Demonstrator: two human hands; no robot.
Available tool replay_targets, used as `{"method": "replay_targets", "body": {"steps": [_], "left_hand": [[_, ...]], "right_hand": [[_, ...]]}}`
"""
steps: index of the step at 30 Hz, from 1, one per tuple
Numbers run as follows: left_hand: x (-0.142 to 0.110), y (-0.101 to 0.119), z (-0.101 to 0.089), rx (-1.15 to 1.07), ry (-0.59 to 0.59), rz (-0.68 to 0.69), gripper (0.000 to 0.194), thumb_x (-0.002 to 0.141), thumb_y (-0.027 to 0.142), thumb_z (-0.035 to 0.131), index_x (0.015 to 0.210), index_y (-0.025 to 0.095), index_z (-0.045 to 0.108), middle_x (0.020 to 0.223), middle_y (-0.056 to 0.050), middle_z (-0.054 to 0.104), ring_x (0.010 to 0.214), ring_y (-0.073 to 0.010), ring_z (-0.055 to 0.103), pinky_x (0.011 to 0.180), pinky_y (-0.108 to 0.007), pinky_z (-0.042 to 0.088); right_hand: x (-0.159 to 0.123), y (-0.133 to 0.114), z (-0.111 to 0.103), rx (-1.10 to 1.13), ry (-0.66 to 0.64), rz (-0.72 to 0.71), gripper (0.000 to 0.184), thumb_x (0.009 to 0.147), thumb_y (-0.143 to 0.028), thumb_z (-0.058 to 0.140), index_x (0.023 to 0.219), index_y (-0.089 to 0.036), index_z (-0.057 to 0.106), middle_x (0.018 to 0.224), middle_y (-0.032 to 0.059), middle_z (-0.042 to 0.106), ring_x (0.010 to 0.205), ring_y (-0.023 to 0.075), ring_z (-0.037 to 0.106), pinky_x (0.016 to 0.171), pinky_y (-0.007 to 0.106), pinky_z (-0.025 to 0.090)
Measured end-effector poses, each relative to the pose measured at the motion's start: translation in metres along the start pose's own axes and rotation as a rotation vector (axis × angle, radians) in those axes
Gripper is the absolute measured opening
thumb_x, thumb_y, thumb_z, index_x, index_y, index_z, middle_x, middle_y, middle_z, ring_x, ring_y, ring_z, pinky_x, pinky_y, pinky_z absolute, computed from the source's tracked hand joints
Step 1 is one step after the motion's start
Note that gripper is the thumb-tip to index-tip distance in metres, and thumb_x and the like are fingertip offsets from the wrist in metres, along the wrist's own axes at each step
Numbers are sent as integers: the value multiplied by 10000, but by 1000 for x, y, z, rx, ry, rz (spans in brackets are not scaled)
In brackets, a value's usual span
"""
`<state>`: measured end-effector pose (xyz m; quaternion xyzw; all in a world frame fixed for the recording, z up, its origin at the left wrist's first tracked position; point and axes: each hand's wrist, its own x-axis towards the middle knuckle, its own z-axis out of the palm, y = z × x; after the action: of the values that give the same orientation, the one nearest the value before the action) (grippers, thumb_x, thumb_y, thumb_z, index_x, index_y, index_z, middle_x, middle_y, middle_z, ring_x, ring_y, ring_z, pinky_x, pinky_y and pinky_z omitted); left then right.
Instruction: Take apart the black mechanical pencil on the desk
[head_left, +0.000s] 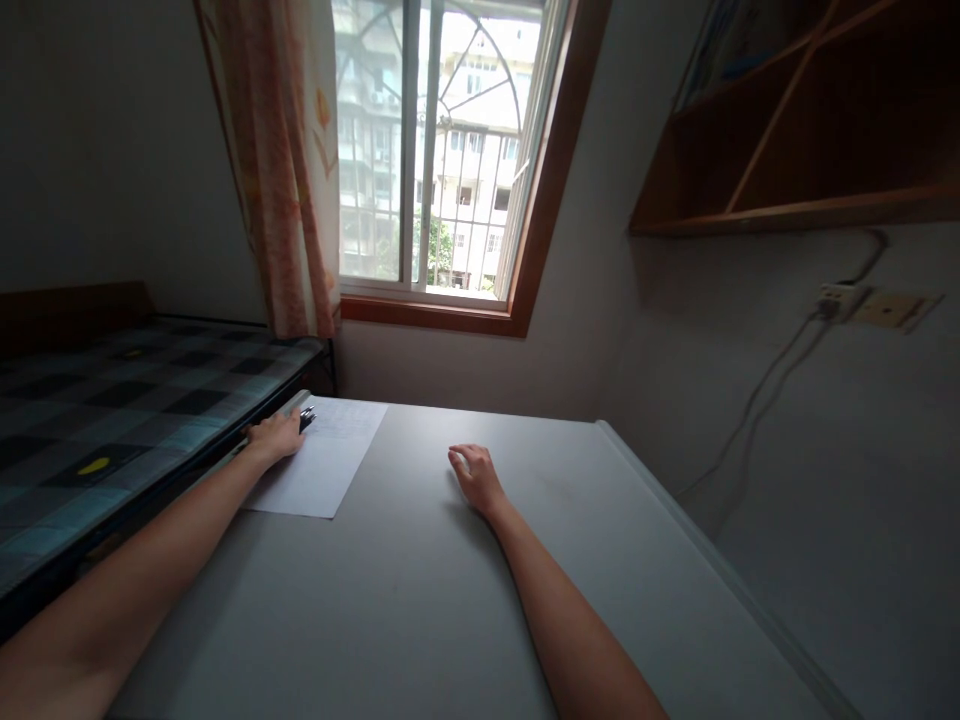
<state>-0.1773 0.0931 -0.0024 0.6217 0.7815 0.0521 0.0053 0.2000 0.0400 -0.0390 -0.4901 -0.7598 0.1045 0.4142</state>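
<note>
At the far left of the table, my left hand (274, 438) is closed around some dark pens (307, 417), whose tips stick out past its fingers. How many pens there are I cannot tell. Under them lies a white sheet of paper (330, 475) with faint lines near its far end. My right hand (475, 476) rests on the grey table (390, 590), to the right of the paper and apart from it. Its fingers curve loosely, thumb apart, and it holds nothing.
On the left, a bed (187, 395) with a checked cover stands beside the table. A curtain (292, 200) hangs by the barred window (450, 150). A wooden shelf (787, 215) is fixed on the right wall above a socket (836, 300) with a plugged-in cable (757, 390).
</note>
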Motion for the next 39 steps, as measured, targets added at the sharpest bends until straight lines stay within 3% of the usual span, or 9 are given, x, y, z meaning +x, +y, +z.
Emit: {"method": "replay_targets", "body": {"steps": [6, 11, 17, 22, 28, 34, 36, 39], "left_hand": [[-8, 6, 9, 53, 42, -52, 758, 686, 604, 370, 1272, 124, 368, 1230, -243, 428, 1091, -413, 412, 797, -521, 344], [-22, 15, 15, 48, 99, -39, 858, 701, 641, 309, 1347, 83, 230, 1307, -248, 352, 1150, -397, 352, 871, -517, 276], [-32, 18, 19, 116, 342, 63, 756, 775, 559, 263, 1349, 67, 230, 1397, -187, 237, 1270, -349, 140, 952, -498, 183], [-25, 16, 26, 98, 219, -41, 774, 762, 596, 250, 1319, 61, 310, 1371, -175, 305, 1262, -352, 172, 939, -510, 213], [-15, 13, 28, 59, 113, -82, 893, 699, 684, 257, 1342, 65, 259, 1406, -176, 229, 1284, -359, 125, 965, -552, 150], [-20, 20, 24, 60, 145, -150, 815, 737, 631, 271, 1333, 74, 290, 1417, -180, 192, 1277, -399, 99, 942, -617, 99], [-26, 30, 22, 93, 233, -76, 738, 763, 570, 307, 1318, 84, 323, 1412, -171, 216, 1281, -387, 96, 954, -610, 68], [-39, 57, 15, 85, 373, 149, 595, 789, 483, 356, 1259, 123, 419, 1375, -156, 305, 1275, -349, 159, 989, -551, 84]], "right_hand": [[-1, -4, -2, -34, -16, -16, 300, 849, -351, 413, 955, -175, 631, 944, 75, 627, 967, 199, 487, 877, 347, 350], [-3, -5, -2, -65, -31, -20, 310, 855, -358, 401, 950, -172, 630, 954, 83, 618, 971, 196, 475, 882, 348, 340], [-4, -7, -2, -96, -60, -8, 317, 857, -370, 395, 957, -182, 631, 976, 81, 607, 984, 189, 464, 882, 335, 327], [-5, -12, -5, -171, -108, 17, 333, 867, -378, 370, 956, -192, 632, 996, 73, 597, 993, 176, 453, 888, 305, 310], [-6, -17, -7, -219, -145, 30, 362, 876, -403, 338, 964, -205, 629, 1013, 61, 589, 1015, 173, 434, 880, 288, 304], [-6, -19, -7, -257, -173, 56, 365, 878, -410, 333, 985, -215, 622, 1046, 54, 578, 1040, 171, 418, 892, 289, 288], [-7, -18, -6, -256, -162, 54, 357, 873, -410, 344, 979, -214, 623, 1040, 53, 581, 1036, 172, 422, 886, 288, 293], [-7, -17, -5, -232, -122, 19, 328, 865, -397, 372, 945, -210, 630, 1010, 47, 594, 1009, 168, 437, 873, 274, 303]]}}
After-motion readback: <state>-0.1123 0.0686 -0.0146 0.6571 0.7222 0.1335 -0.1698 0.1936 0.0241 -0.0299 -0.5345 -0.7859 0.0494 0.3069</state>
